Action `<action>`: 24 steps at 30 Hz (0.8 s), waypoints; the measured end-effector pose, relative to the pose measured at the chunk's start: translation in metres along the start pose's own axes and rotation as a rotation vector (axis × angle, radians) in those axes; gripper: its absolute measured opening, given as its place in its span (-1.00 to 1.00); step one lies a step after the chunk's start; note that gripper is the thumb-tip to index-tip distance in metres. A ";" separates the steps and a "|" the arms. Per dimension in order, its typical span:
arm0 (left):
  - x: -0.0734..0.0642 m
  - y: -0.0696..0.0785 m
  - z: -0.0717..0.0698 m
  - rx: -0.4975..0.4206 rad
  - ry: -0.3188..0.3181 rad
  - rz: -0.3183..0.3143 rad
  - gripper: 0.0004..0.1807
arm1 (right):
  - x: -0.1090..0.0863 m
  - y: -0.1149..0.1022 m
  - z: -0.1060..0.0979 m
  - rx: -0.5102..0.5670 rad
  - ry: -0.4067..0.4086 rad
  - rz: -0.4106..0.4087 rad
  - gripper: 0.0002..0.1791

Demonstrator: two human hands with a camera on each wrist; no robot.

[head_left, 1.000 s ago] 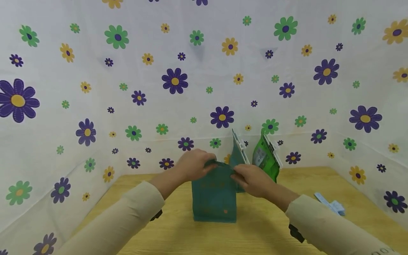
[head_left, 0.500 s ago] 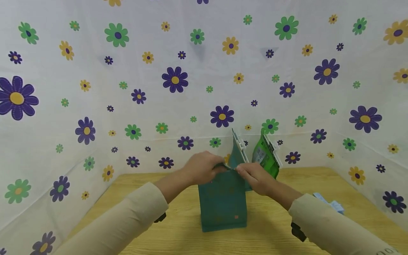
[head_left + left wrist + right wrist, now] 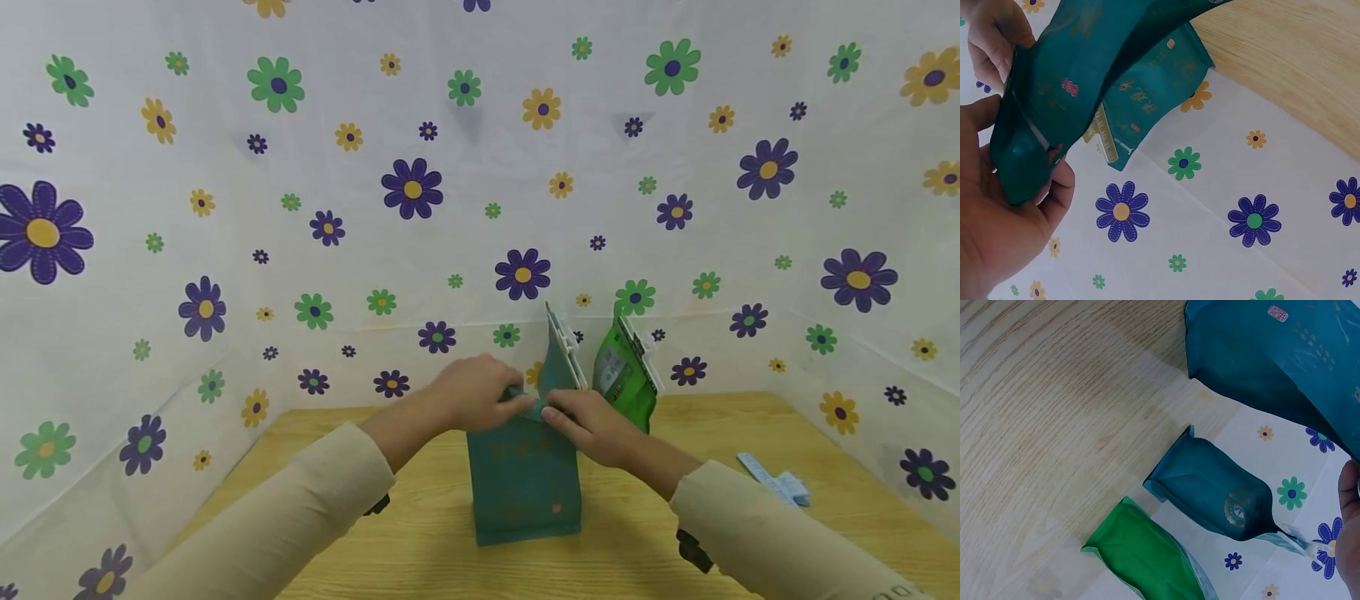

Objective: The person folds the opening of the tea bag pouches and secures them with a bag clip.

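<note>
A teal pouch [image 3: 525, 487] stands upright on the table, with both hands at its top edge. My left hand [image 3: 476, 393] grips the left end of that edge, its thumb on the near side. My right hand [image 3: 592, 423] pinches the right end. Between the hands the top strip appears folded over. In the left wrist view my left hand [image 3: 1016, 212] has its fingers curled round a corner of the pouch [image 3: 1054, 94]. Only part of my right hand [image 3: 1350, 525] shows at the edge of the right wrist view, beside the pouch [image 3: 1272, 369].
Behind the pouch stand a second teal pouch [image 3: 558, 358] and a green pouch [image 3: 622, 375], each with a pale clip across its top. A light blue sealing clip [image 3: 776, 481] lies on the wooden table [image 3: 675, 542] at the right. Flower-printed cloth [image 3: 412, 275] surrounds the table.
The held pouch has shifted right and nearer since a second ago. Its top edge, dark and thin half a second ago, now shows a lighter folded strip between the hands.
</note>
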State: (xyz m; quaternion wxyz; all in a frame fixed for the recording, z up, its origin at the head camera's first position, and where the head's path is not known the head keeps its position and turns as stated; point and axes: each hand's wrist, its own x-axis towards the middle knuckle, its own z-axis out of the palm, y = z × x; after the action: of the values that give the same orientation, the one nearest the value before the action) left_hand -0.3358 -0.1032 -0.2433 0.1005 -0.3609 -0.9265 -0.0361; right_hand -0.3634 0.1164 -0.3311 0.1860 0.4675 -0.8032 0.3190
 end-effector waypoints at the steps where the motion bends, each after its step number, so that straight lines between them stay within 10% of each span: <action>1: 0.001 -0.001 0.000 -0.002 0.005 0.001 -0.67 | 0.000 0.000 0.000 -0.015 0.013 -0.007 -0.76; 12: 0.002 -0.011 0.014 -0.001 0.143 0.078 -0.78 | 0.005 0.001 -0.004 -0.176 0.062 -0.060 -0.57; 24: 0.000 -0.008 0.020 0.043 0.197 0.054 -0.82 | -0.007 0.012 -0.035 -0.263 0.058 -0.050 -0.97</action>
State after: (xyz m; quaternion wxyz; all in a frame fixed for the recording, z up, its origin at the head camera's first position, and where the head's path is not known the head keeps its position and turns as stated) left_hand -0.3445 -0.1065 -0.2627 0.1999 -0.3784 -0.9025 -0.0489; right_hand -0.3702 0.1496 -0.3137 0.2767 0.4495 -0.8204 0.2198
